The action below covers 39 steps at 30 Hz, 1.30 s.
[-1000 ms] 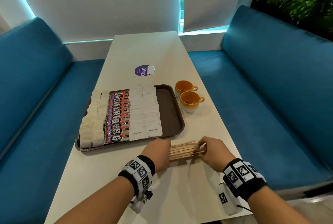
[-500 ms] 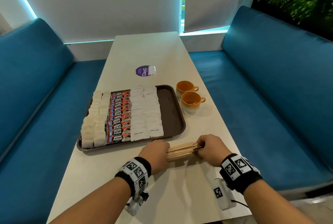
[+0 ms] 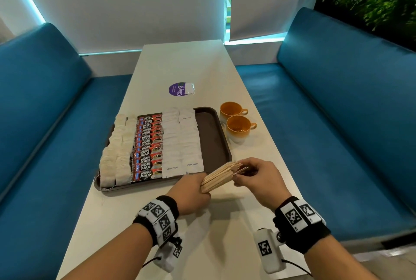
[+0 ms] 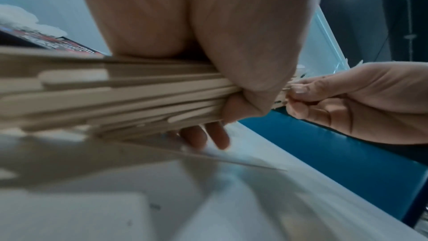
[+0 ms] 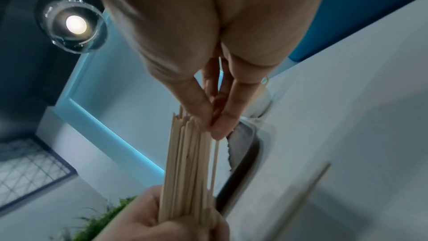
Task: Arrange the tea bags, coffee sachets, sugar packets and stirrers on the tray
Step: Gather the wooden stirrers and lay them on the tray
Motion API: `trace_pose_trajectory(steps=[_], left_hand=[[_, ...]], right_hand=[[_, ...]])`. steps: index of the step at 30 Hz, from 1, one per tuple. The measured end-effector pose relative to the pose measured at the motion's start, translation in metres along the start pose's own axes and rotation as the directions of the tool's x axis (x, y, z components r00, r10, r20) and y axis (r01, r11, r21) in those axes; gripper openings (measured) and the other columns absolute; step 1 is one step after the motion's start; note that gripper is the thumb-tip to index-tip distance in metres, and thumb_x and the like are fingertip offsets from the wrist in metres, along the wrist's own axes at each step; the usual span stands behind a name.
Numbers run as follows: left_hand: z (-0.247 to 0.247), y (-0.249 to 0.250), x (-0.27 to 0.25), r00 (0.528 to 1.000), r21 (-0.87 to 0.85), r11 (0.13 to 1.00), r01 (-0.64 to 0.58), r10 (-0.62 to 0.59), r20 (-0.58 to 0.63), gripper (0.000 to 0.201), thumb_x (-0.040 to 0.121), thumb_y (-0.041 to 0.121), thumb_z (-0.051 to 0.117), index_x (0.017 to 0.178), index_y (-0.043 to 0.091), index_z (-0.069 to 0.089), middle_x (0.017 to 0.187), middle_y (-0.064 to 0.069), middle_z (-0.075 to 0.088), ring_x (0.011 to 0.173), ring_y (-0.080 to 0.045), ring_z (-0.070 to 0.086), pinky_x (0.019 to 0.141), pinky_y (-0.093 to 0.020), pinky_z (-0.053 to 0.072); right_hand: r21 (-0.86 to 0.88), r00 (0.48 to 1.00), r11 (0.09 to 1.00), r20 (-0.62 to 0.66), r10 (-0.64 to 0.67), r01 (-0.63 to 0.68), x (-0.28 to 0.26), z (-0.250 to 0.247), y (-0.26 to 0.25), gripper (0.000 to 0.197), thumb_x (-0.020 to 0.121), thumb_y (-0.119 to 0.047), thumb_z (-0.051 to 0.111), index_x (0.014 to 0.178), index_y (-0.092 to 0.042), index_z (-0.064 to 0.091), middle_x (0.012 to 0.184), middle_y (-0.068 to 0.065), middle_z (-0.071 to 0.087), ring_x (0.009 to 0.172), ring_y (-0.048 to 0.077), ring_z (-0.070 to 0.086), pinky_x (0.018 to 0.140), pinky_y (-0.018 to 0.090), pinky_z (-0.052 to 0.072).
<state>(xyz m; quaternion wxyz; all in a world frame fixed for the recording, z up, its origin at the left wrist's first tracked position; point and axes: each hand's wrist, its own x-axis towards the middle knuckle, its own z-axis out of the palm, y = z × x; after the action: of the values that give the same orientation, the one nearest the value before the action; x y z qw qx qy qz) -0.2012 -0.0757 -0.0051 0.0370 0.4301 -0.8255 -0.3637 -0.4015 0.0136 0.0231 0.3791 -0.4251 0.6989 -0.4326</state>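
Wooden stirrers (image 3: pixel 221 175) are clenched in the left hand (image 3: pixel 191 194) above the table (image 3: pixel 184 65); the right hand (image 3: pixel 258 178) seemingly pinches one tip. The brown tray (image 3: pixel 213 135) holds tea bags (image 3: pixel 117 151), Kopi Juan sachets (image 3: pixel 147 148) and white sugar packets (image 3: pixel 182 144).

Near ends of the stirrers (image 3: pixel 221 176) inside the left hand (image 3: pixel 191 194); sachet print motion-blurred.
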Motion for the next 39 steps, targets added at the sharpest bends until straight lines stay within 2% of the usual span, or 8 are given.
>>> trace_pose_trajectory(steps=[6, 9, 15, 19, 25, 32, 35, 39], left_hand=[[-0.007, -0.001, -0.004, 0.996, -0.218, 0.972, -0.083, 0.077, -0.037, 0.01, 0.081, 0.027, 0.066, 0.087, 0.032, 0.059, 0.074, 0.013, 0.065, 0.062, -0.004, 0.057, 0.064, -0.033, 0.052], [-0.008, 0.007, -0.006, 0.989, -0.332, 0.934, -0.134, 0.106, -0.102, 0.014, 0.087, 0.027, 0.076, 0.085, 0.03, 0.062, 0.066, 0.019, 0.063, 0.057, 0.001, 0.056, 0.062, -0.021, 0.047], [-0.015, 0.01, -0.008, 0.96, -0.627, 0.758, -0.177, -0.006, -0.278, 0.025, 0.084, 0.025, 0.081, 0.077, 0.012, 0.061, 0.059, -0.003, 0.058, 0.055, -0.018, 0.056, 0.061, -0.034, 0.053], [-0.018, 0.004, -0.016, 0.902, -0.727, 0.613, -0.308, -0.054, -0.428, 0.023, 0.087, 0.004, 0.074, 0.071, 0.007, 0.058, 0.061, -0.011, 0.06, 0.062, -0.022, 0.064, 0.068, -0.029, 0.057], [-0.013, -0.014, -0.03, 0.857, -0.744, 0.556, -0.371, -0.103, -0.504, 0.021, 0.078, 0.013, 0.076, 0.072, 0.005, 0.057, 0.068, -0.015, 0.055, 0.066, -0.023, 0.059, 0.062, -0.029, 0.055], [0.002, -0.028, -0.033, 0.934, -0.724, 0.649, -0.236, -0.055, -0.353, 0.025, 0.078, 0.014, 0.085, 0.066, 0.018, 0.063, 0.067, -0.004, 0.058, 0.065, -0.019, 0.054, 0.067, -0.031, 0.05], [0.004, -0.034, -0.032, 0.956, -0.651, 0.738, -0.179, -0.026, -0.292, 0.02, 0.081, 0.019, 0.084, 0.075, 0.017, 0.065, 0.069, 0.001, 0.063, 0.067, -0.016, 0.058, 0.071, -0.034, 0.051], [-0.002, -0.034, -0.029, 0.96, -0.675, 0.724, -0.146, -0.061, -0.273, 0.022, 0.083, 0.017, 0.083, 0.08, 0.008, 0.063, 0.07, 0.002, 0.059, 0.067, -0.013, 0.056, 0.069, -0.027, 0.05]], right_hand=[[0.106, 0.988, 0.983, -0.067, -0.14, 0.147, -0.003, 0.0, -0.024, 0.034, 0.084, -0.005, 0.081, 0.105, -0.03, 0.074, 0.086, -0.011, 0.076, 0.083, 0.005, 0.071, 0.074, 0.017, 0.058], [0.112, 0.971, 0.97, -0.125, -0.202, 0.216, -0.004, -0.001, -0.036, 0.044, 0.084, -0.007, 0.08, 0.116, -0.034, 0.067, 0.099, -0.013, 0.068, 0.091, 0.004, 0.065, 0.075, 0.019, 0.057], [-0.19, 0.991, 0.973, 0.014, -0.13, 0.131, 0.009, -0.003, -0.017, 0.025, 0.091, -0.006, 0.069, 0.097, -0.03, 0.074, 0.094, -0.01, 0.069, 0.085, 0.003, 0.064, 0.072, 0.015, 0.049], [-0.593, 0.968, 0.791, 0.25, 0.004, 0.15, 0.012, 0.014, 0.018, 0.021, 0.089, -0.03, 0.078, 0.109, -0.028, 0.078, 0.104, -0.009, 0.062, 0.092, 0.005, 0.056, 0.079, 0.016, 0.044], [-0.753, 0.95, 0.604, 0.31, -0.023, 0.26, 0.015, 0.024, 0.022, 0.011, 0.092, -0.039, 0.071, 0.098, -0.032, 0.076, 0.099, -0.009, 0.057, 0.098, 0.011, 0.051, 0.08, 0.028, 0.046], [-0.854, 0.941, 0.415, 0.337, -0.021, 0.315, 0.011, 0.018, 0.027, 0.012, 0.1, -0.017, 0.051, 0.107, -0.024, 0.058, 0.113, -0.003, 0.053, 0.107, 0.02, 0.048, 0.085, 0.032, 0.047], [-0.851, 0.951, 0.446, 0.31, 0.004, 0.276, 0.009, 0.012, 0.023, 0.009, 0.101, -0.017, 0.046, 0.1, -0.025, 0.05, 0.101, -0.007, 0.051, 0.093, 0.017, 0.047, 0.082, 0.032, 0.045], [-0.684, 0.955, 0.703, 0.296, 0.025, 0.194, 0.007, 0.001, -0.006, 0.006, 0.102, -0.028, 0.058, 0.1, -0.027, 0.063, 0.096, -0.011, 0.063, 0.087, 0.008, 0.058, 0.083, 0.026, 0.052]])
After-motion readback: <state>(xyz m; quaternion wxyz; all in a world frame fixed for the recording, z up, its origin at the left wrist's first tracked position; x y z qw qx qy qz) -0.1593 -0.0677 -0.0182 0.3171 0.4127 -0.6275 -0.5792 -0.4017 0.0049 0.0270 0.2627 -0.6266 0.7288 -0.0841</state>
